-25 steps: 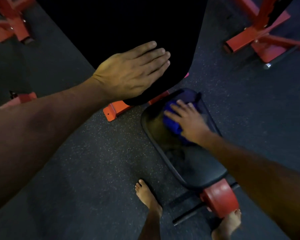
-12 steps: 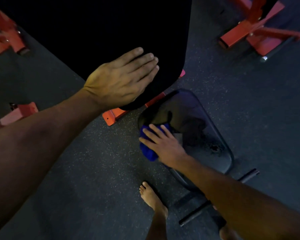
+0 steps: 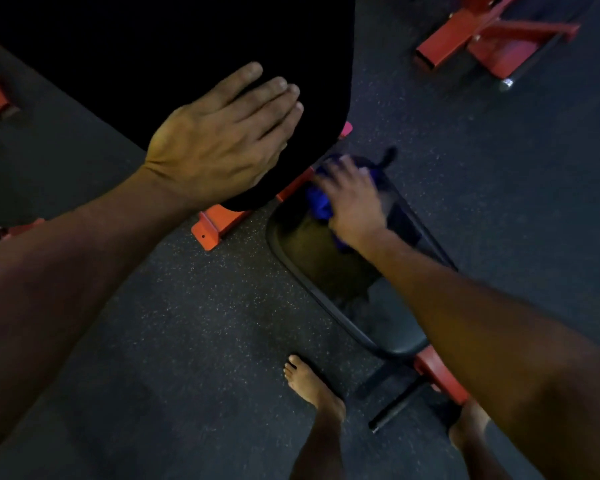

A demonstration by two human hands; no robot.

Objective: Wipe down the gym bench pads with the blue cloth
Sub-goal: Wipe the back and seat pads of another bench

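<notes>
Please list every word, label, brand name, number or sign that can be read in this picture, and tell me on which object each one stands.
No readable text, number, brand or sign shows anywhere.
Back pad: plain black, too dark to show any marking.
Seat pad: no label visible.
Blue cloth: no print, partly blurred under the right hand.
Red frame foot: only a small bolt hole, no writing.
</notes>
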